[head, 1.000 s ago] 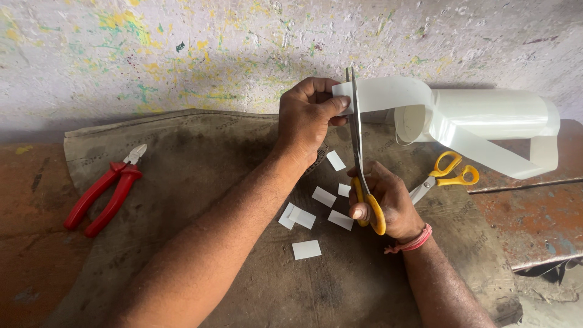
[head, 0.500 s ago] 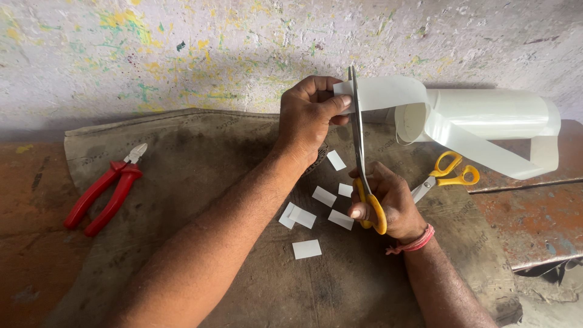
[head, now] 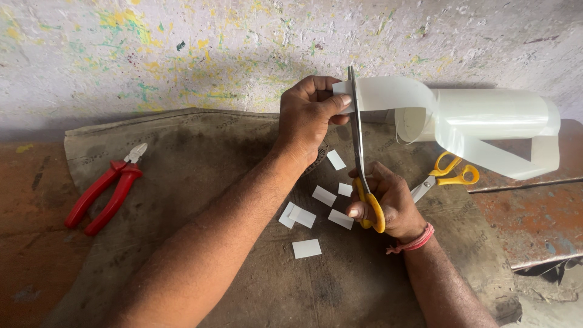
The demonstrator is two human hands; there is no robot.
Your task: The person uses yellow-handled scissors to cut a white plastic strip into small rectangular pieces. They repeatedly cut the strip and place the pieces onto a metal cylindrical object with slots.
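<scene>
1 worn brown cloth [head: 200,146] (paint-flecked wall [head: 182,48] behind), fingers [head: 331,103] pinching white strip [head: 388,92].

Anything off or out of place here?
Nothing serious. A second pair of yellow scissors lies unused under the curling white strip, and cut white pieces lie scattered on the worn mat.

Red-handled pliers [head: 104,195] lie at the left edge of a worn brown cloth [head: 200,152], a spare pair of yellow-handled scissors [head: 444,176] lies at its right, a paint-flecked wall [head: 182,54] stands behind.
</scene>
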